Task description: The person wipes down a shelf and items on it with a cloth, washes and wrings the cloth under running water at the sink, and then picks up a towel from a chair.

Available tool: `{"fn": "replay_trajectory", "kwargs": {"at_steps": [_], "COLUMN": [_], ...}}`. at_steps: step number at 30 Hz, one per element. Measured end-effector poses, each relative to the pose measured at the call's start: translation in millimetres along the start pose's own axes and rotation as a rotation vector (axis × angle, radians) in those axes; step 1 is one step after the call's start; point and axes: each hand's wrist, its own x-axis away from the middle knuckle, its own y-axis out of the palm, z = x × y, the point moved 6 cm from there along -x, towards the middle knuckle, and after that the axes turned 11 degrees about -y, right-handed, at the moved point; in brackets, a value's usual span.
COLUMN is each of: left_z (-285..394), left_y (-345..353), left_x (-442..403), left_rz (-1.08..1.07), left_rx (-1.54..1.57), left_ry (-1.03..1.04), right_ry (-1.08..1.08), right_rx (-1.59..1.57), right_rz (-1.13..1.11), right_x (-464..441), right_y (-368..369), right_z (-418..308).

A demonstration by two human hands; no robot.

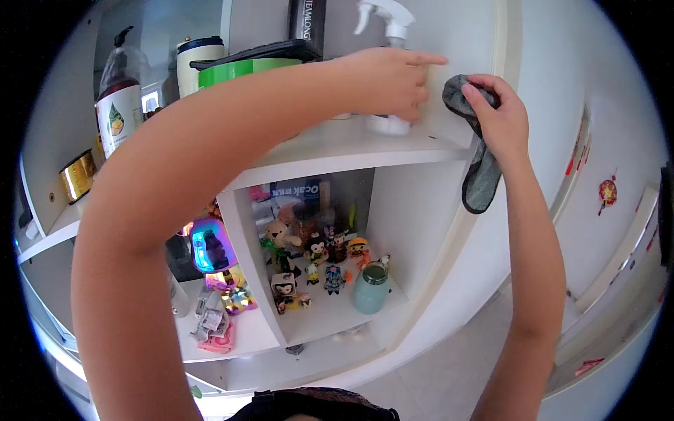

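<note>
My left hand (393,83) reaches across to the upper shelf, its fingers curled at a white spray bottle (388,125) and its index finger pointing right. The bottle's trigger head (386,17) shows above the hand and its base below; the hand covers the middle, and my thumb is hidden. At the shelf's right end, my right hand (500,112) pinches a grey cloth with dark edging (481,179) between thumb and fingers. One end of the cloth bunches at the fingertips, while the rest hangs down beside the cabinet's front edge.
The upper shelf (337,156) also bears a pump bottle (121,116), a cream lidded cup (200,63), a green container (246,69) and a black box (307,24). Below stand several small figurines (333,279) and a teal jar (371,289). A white door (611,231) is at right.
</note>
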Motion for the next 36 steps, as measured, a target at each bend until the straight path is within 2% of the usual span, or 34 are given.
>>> {"fn": "replay_trajectory", "kwargs": {"at_steps": [2,3,5,7,9,10,17,20,22,26,29,35,36], "left_z": [-0.2,-2.4,-3.9,-5.5,-6.1,-6.4,-7.7,-8.6,-10.2,-14.0,-15.6,-14.5,-13.5], "left_y": [-11.2,-12.5,-15.8,-11.1,-13.8,-15.3,-27.8,-24.3,-26.1,-26.6,-28.3,-23.0,-21.8], "left_x": [15.9,22.7,35.2,44.2,53.1,56.5,62.8,63.5,62.8,58.4,56.1,58.2,59.3], "left_rz": [0.007,-0.068,-0.139,-0.299,-0.329,-0.358,-0.333,-0.428,-0.421,-0.418,-0.338,-0.345,-0.371], "left_rx": [-0.003,-0.03,-0.049,-0.16,-0.165,-0.169,-0.102,-0.094,-0.045,0.069,0.141,0.206,0.201], "left_ry": [-0.045,-0.085,-0.128,-0.139,-0.157,-0.168,-0.201,-0.214,-0.231,-0.272,-0.287,-0.314,-0.305], "right_ry": [-0.028,-0.028,-0.062,-0.037,-0.014,0.008,0.093,0.101,0.094,0.1,0.019,-0.029,-0.028], "right_rx": [0.223,0.223,0.569,0.542,0.72,0.642,0.397,0.244,0.185,0.086,0.056,0.678,0.676], "right_rz": [-0.235,-0.236,-0.379,-0.411,-0.677,-0.753,-0.823,-0.761,-0.844,-0.865,-0.952,-0.95,-0.945], "right_x": [-9.5,-15.2,-20.3,-21.1,-21.5,-23.0,-25.2,-22.4,-22.4,-21.6,-25.3,-41.4,-42.0], "right_y": [16.5,22.6,42.2,48.1,73.8,82.0,99.5,104.2,115.0,124.2,127.8,138.5,138.0], "right_z": [1.2,1.4,-4.5,-7.7,0.7,4.6,19.1,21.2,22.8,28.3,29.2,37.5,36.9]}}
